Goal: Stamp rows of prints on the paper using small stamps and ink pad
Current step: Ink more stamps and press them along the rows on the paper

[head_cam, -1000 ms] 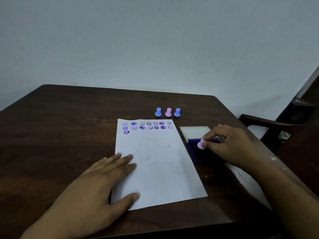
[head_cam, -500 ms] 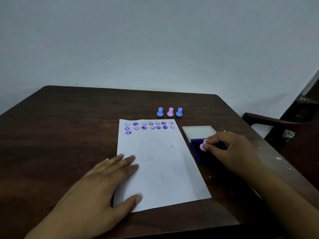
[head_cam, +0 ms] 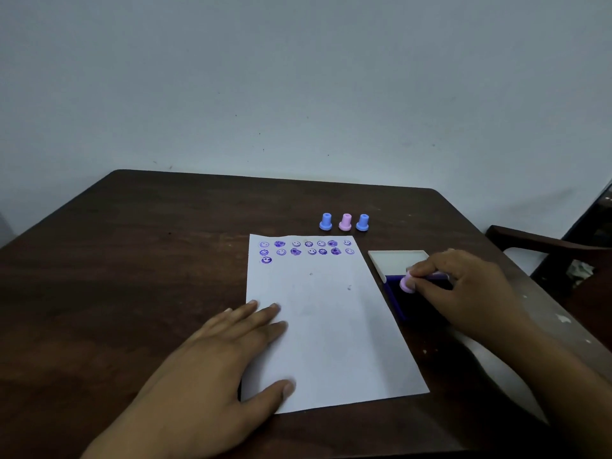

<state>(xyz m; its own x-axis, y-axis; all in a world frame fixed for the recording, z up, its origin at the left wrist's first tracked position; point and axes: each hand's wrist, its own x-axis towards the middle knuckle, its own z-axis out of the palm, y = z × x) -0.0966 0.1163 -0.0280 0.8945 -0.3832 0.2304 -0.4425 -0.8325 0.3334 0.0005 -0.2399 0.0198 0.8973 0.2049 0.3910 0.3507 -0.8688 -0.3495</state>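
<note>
A white sheet of paper (head_cam: 328, 326) lies on the dark wooden table (head_cam: 149, 260). Two rows of purple prints and one print of a third row run along its top edge. My left hand (head_cam: 215, 366) rests flat on the paper's lower left corner, fingers spread. My right hand (head_cam: 463, 293) pinches a small pink stamp (head_cam: 406, 284) over the blue ink pad (head_cam: 397, 299), whose white lid (head_cam: 397, 261) lies open behind it. Whether the stamp touches the ink is hidden by my fingers.
Three spare stamps stand in a row beyond the paper: a blue one (head_cam: 326, 222), a pink one (head_cam: 345, 222), another blue one (head_cam: 362, 222). A dark wooden chair (head_cam: 546, 246) stands at the table's right edge. A pale wall rises behind.
My right hand has stayed at the ink pad with the pink stamp, dipping slightly lower. The left hand keeps holding the paper. The view shifted a little.
</note>
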